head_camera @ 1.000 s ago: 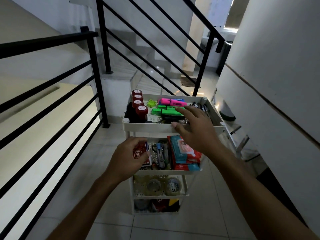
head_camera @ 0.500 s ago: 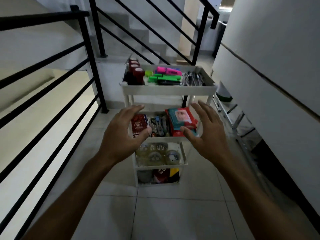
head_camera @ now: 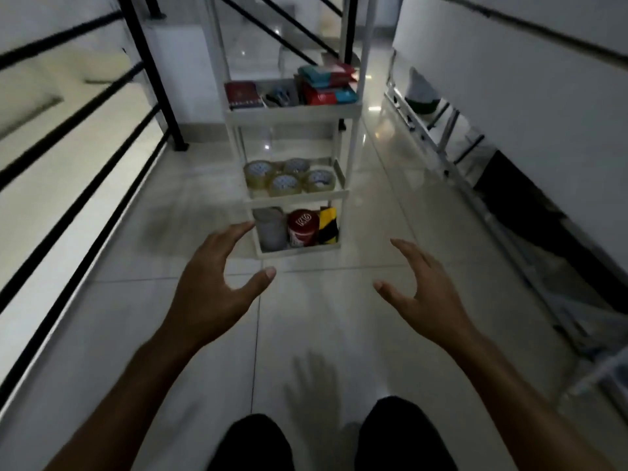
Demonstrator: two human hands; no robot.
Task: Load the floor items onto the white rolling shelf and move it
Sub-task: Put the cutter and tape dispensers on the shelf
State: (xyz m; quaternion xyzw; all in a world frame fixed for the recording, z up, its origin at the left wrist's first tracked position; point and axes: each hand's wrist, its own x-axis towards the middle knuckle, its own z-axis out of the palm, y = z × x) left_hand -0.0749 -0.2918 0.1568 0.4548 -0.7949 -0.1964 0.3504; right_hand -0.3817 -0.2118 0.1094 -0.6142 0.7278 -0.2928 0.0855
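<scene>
The white rolling shelf [head_camera: 293, 114] stands on the tiled floor ahead of me, its top tier cut off by the frame. One tier holds a dark red box [head_camera: 243, 94] and red and teal packets [head_camera: 324, 83]. Below sit several clear tape rolls [head_camera: 289, 178]. The bottom tier carries a grey roll [head_camera: 270, 229], a red tape roll [head_camera: 302, 228] and a yellow-black tape roll [head_camera: 328, 226]. My left hand [head_camera: 217, 277] and my right hand [head_camera: 424, 287] hover apart in front of the shelf, fingers spread, holding nothing and touching nothing.
A black stair railing [head_camera: 149, 73] runs along the left. A white wall [head_camera: 543, 96] closes the right side, with a metal rack frame [head_camera: 441, 137] lying along its base. My dark trouser knees [head_camera: 401, 433] show at the bottom edge.
Both hands have drawn back from the shelf and dropped lower. The view has tilted down, so the top tier has left the frame and the bottom tiers now show.
</scene>
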